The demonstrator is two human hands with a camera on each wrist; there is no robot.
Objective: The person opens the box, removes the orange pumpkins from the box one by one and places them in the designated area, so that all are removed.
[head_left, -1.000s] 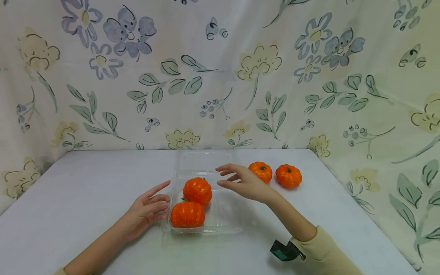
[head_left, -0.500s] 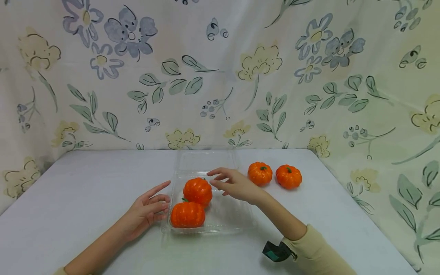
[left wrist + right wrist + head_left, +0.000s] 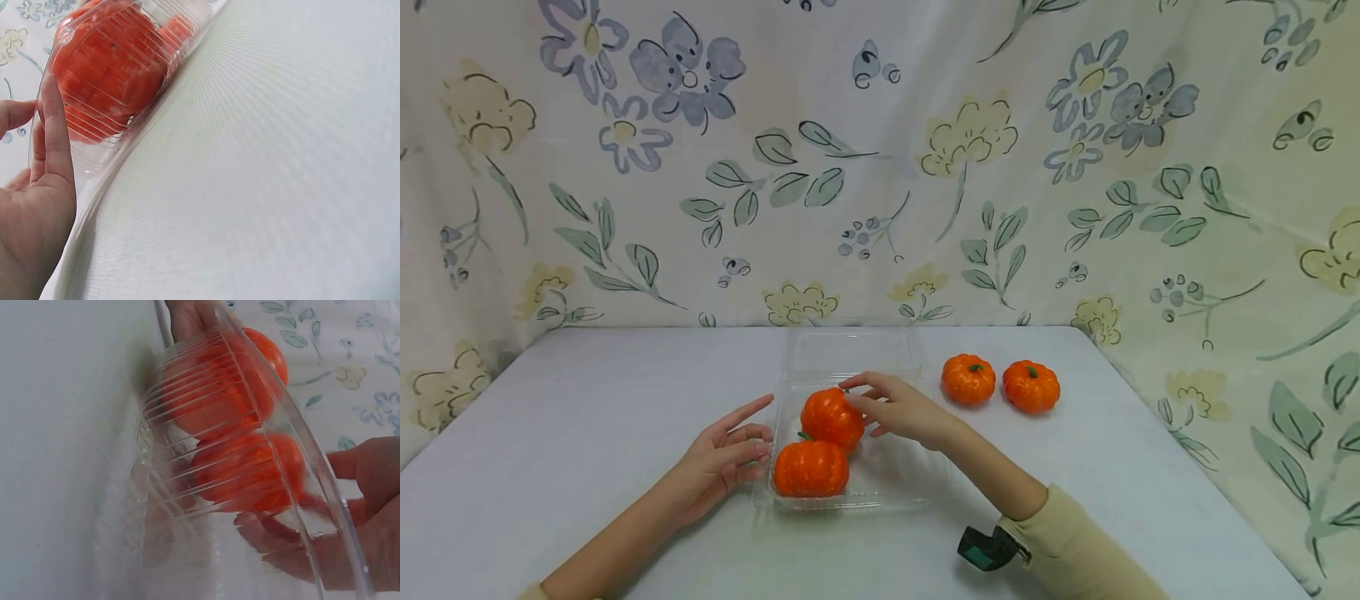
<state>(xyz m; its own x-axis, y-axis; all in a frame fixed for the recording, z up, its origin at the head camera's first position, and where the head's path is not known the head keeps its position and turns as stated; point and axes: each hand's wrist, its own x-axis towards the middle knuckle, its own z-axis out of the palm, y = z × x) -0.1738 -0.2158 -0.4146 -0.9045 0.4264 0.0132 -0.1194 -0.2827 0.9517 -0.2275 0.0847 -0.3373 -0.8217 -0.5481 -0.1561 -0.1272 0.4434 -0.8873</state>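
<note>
Two small orange pumpkins, a rear one [image 3: 832, 419] and a front one [image 3: 810, 469], sit in the left part of a clear plastic clamshell box [image 3: 895, 502]. My left hand [image 3: 718, 467] is beside the box's left wall, fingers extended; in the left wrist view its fingers [image 3: 56, 134] lie against the clear plastic. Over the box, my right hand [image 3: 902, 411] has its fingers spread at the rear pumpkin's right side. Through the plastic in the right wrist view, the fingers [image 3: 284, 547] reach close beside that pumpkin, the thumb apart from it. Contact cannot be told.
Two more orange pumpkins, a nearer-left one [image 3: 967, 380] and a right one [image 3: 1031, 387], stand on the white table [image 3: 587, 400] right of the box. The box's clear lid [image 3: 853, 350] lies folded back behind it. A floral curtain [image 3: 880, 167] hangs behind.
My right hand has moved left over the box, from near the loose pumpkins to the rear pumpkin inside. The left hand, the box and the pumpkins have stayed in place.
</note>
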